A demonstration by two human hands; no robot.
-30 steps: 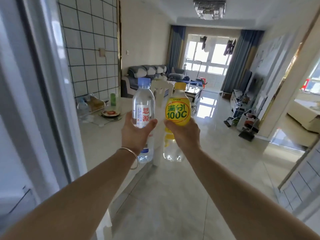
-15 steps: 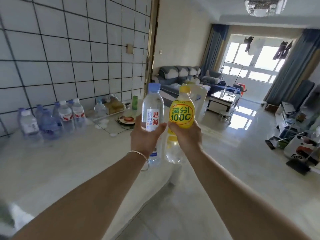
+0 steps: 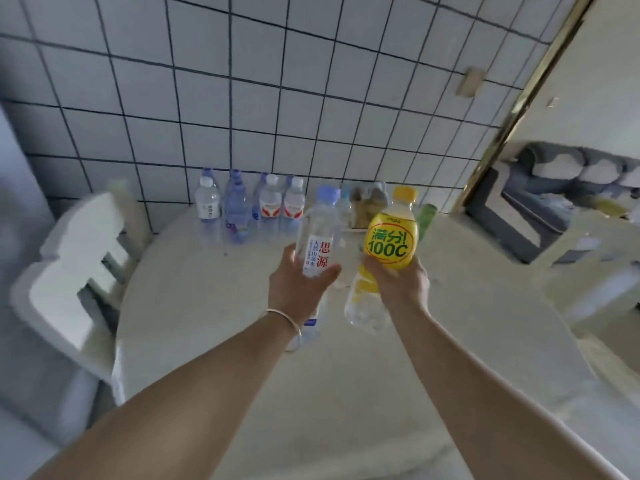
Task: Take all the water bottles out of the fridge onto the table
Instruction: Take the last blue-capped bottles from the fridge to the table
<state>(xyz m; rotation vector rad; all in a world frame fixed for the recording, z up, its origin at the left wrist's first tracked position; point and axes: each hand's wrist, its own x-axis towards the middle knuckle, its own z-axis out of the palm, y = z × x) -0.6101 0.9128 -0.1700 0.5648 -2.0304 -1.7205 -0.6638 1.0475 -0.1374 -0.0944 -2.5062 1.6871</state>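
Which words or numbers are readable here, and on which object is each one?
"思源": clear plastic bottle with blue cap, in the left hand.
"满分! 100C": yellow-capped bottle with yellow label, in the right hand.
Smaller print on both bottles: too small to read.
Labels on the bottles standing by the wall: blurred, unreadable.

A white chair stands well left of the hands, a grey sofa far right, a tiled wall beyond them, a green cup just past the right hand
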